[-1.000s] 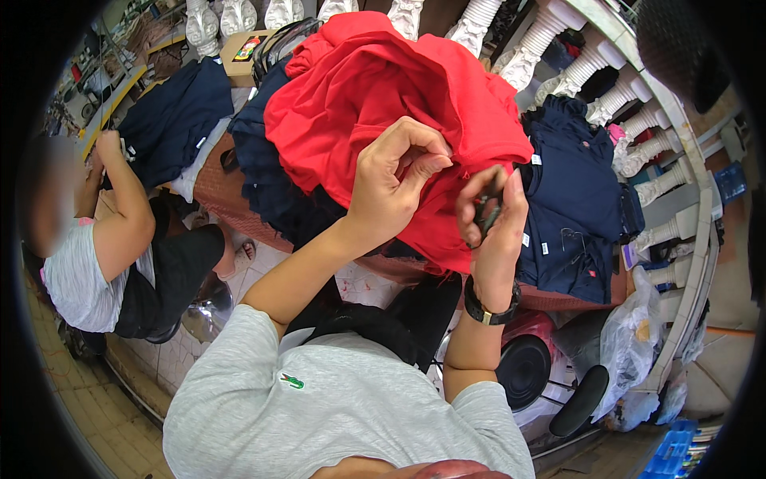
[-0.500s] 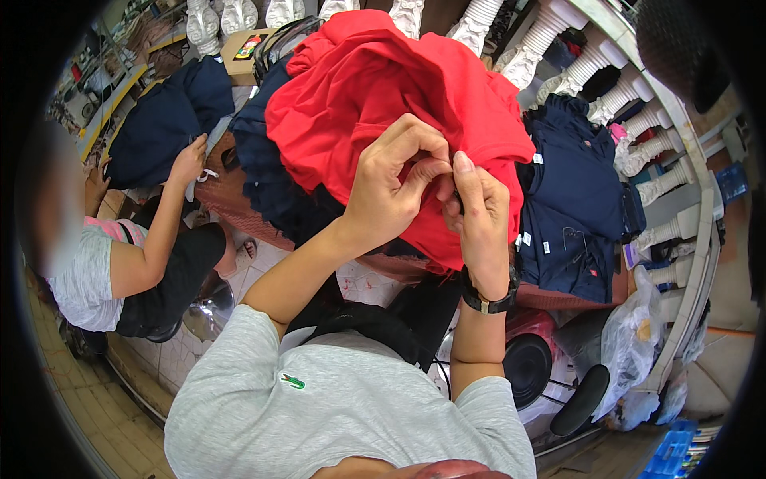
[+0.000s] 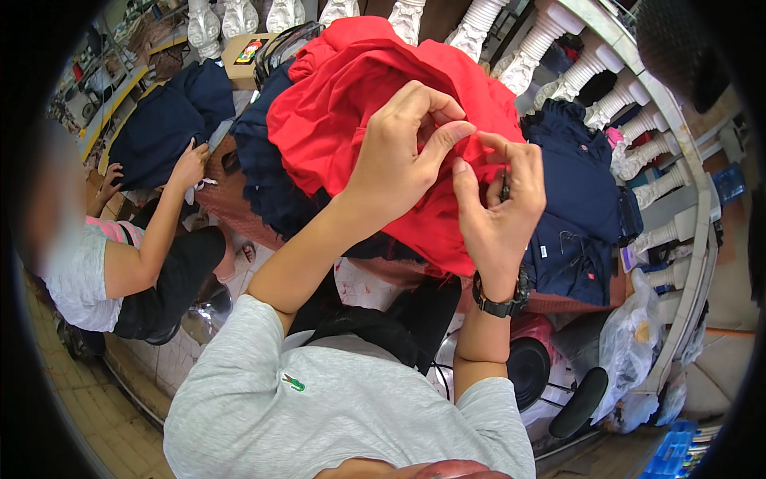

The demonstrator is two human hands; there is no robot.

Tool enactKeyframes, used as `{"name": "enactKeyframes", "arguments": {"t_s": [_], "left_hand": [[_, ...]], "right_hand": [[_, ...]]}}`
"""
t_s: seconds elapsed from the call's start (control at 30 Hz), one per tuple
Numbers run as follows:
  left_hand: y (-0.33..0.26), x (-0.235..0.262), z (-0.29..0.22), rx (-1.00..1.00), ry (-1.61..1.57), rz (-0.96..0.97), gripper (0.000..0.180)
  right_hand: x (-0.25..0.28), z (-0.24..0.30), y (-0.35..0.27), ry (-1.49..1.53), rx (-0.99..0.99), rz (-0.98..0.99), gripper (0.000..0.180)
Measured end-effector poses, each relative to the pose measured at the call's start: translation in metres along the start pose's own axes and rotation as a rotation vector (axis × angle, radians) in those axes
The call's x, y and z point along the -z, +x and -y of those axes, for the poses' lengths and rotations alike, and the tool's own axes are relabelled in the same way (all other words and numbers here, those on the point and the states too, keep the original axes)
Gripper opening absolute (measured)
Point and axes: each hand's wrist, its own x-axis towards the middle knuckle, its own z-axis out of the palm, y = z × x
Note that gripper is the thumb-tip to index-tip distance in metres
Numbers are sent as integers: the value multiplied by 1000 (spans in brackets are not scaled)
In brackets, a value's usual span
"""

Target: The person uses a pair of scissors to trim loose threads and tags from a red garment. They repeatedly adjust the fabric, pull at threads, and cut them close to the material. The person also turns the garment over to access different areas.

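Observation:
A heap of red fabric (image 3: 359,96), seemingly a garment, lies on top of a dark navy cloth pile (image 3: 271,180). Over its right part, my left hand (image 3: 403,156) pinches thumb and forefinger together; whatever is between the tips is too small to make out. Close beside it is my right hand (image 3: 511,203), wearing a black wristwatch (image 3: 501,303). Its fingers curl round a small dark object (image 3: 504,188), mostly hidden in the palm, while the thumb stands apart and the forefinger reaches toward my left fingertips.
Folded navy garments (image 3: 570,199) with white tags lie to the right, before a curved white balustrade (image 3: 634,96). At left, a co-worker's hand (image 3: 190,164) handles navy cloth (image 3: 171,120). A cardboard box (image 3: 239,60) stands behind; a plastic bag (image 3: 630,351) hangs at right.
My hands have risen slightly off the red fabric and drawn apart. The right hand has moved right and its thumb has spread from its fingers. The left stays pinched.

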Motion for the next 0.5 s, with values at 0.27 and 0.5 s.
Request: {"name": "enactKeyframes", "arguments": {"t_s": [0.27, 0.5], "left_hand": [[-6, 0, 18, 200, -349, 107, 8], [-17, -6, 13, 131, -331, -24, 10]], "right_hand": [[-10, -5, -5, 200, -138, 55, 18], [-11, -5, -6, 191, -123, 36, 16]]}}
